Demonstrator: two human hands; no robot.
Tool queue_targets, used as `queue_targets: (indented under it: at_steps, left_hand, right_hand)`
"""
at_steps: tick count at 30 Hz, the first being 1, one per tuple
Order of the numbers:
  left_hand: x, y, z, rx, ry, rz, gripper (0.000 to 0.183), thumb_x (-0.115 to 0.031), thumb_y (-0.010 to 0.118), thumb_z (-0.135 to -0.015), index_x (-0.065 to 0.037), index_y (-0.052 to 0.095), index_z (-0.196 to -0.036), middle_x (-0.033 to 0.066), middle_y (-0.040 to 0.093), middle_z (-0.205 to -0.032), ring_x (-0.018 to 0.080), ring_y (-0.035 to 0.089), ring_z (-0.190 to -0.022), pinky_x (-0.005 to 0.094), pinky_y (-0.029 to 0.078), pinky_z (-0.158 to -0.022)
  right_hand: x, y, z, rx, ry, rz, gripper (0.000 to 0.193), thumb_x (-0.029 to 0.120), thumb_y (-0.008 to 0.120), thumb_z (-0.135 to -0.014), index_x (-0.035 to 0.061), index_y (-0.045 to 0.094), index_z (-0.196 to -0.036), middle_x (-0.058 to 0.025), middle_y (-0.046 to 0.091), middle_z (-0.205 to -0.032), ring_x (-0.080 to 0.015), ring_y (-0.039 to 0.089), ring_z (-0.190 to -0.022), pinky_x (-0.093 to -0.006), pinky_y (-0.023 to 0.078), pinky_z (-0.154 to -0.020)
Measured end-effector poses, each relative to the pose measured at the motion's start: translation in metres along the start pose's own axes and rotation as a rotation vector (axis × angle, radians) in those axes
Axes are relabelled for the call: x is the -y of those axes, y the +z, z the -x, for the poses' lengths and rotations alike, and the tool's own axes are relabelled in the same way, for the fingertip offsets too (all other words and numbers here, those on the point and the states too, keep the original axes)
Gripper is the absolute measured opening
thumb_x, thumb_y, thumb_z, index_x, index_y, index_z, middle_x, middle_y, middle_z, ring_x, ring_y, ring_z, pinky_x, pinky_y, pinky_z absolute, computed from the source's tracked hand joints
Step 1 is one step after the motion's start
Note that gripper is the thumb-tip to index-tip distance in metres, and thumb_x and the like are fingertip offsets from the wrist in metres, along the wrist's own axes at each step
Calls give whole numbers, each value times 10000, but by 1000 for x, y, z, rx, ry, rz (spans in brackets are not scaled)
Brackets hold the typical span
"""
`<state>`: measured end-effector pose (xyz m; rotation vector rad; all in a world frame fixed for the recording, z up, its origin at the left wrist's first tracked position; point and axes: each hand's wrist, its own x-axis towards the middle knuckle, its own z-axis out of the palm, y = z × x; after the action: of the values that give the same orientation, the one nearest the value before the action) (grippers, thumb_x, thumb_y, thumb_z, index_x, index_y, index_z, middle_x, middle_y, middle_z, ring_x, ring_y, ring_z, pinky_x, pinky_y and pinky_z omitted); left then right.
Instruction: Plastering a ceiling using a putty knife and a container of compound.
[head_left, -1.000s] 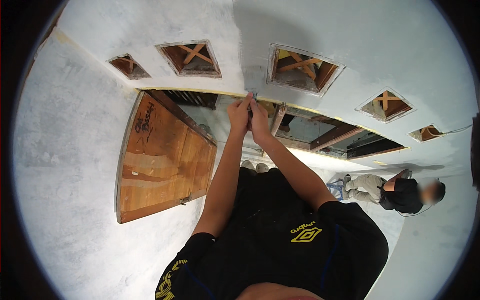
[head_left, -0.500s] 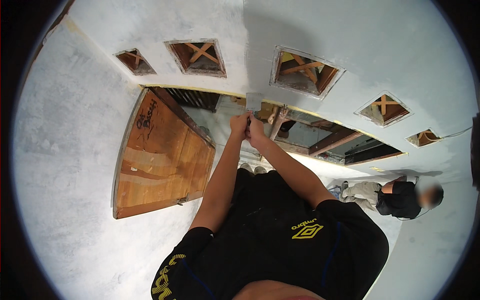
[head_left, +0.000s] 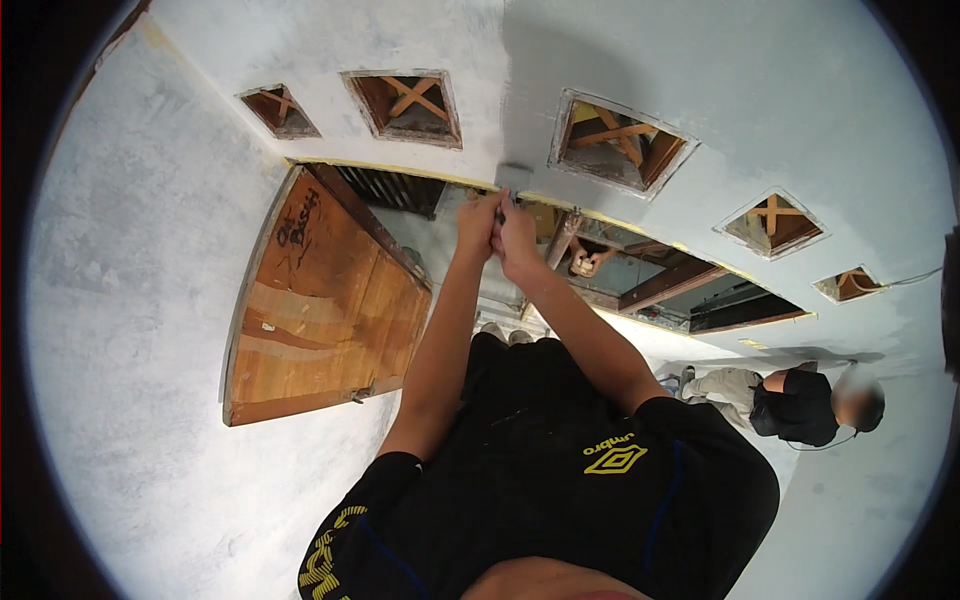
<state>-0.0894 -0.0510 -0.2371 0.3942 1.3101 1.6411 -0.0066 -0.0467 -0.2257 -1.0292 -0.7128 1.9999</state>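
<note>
My left hand point(head_left: 479, 228) and my right hand point(head_left: 516, 238) are raised together in front of me, fingers wrapped round the dark handle of one painting tool point(head_left: 514, 178). Its broad grey head lies against the wall, just above the yellowish edge of the door and window opening. Whether it is a brush or a roller I cannot make out. The head sits at the border between the whiter wall point(head_left: 470, 40) on the left and the greyer painted wall point(head_left: 530, 60) on the right.
A wooden door point(head_left: 320, 310) stands open at left. Square vents point(head_left: 625, 145) with crossed slats line the wall above. Another person point(head_left: 800, 405) stands at the far right. Through the window frame point(head_left: 665, 285) show someone else's hands point(head_left: 588, 262). A cable point(head_left: 915, 278) runs from the rightmost vent.
The tool's head and both my hands have shifted slightly upward in the picture, and the view has tilted a little. The other person's hands behind the window frame now show more plainly.
</note>
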Motion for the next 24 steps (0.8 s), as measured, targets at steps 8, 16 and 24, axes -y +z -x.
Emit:
queue_targets:
  at_steps: [8, 16, 24]
  left_hand:
    - [-123, 52, 32, 171, 177, -30, 263, -196, 763, -879, -40, 630, -714, -9, 533, -556, 80, 426, -400, 264, 301, -390]
    - [-194, 82, 69, 249, 426, 115, 230, -199, 755, -897, -9, 687, -786, -17, 575, -650, 50, 457, -493, 229, 335, -446]
    - [-91, 33, 9, 104, 377, -134, 374, -251, 768, -884, 50, 664, -689, -6, 562, -614, 63, 454, -570, 265, 364, -509]
  right_hand:
    - [93, 67, 53, 173, -232, -106, 319, 314, 426, -1078, 111, 505, -844, 56, 383, -608, -64, 341, -460, -269, 255, -402]
    - [137, 106, 74, 272, -738, 68, 247, 236, 481, -1066, 77, 531, -884, 60, 440, -676, -22, 393, -589, -223, 310, -485]
    - [72, 50, 31, 165, -303, 32, 305, 335, 473, -1059, 108, 559, -874, 54, 435, -616, -54, 385, -468, -249, 277, -397]
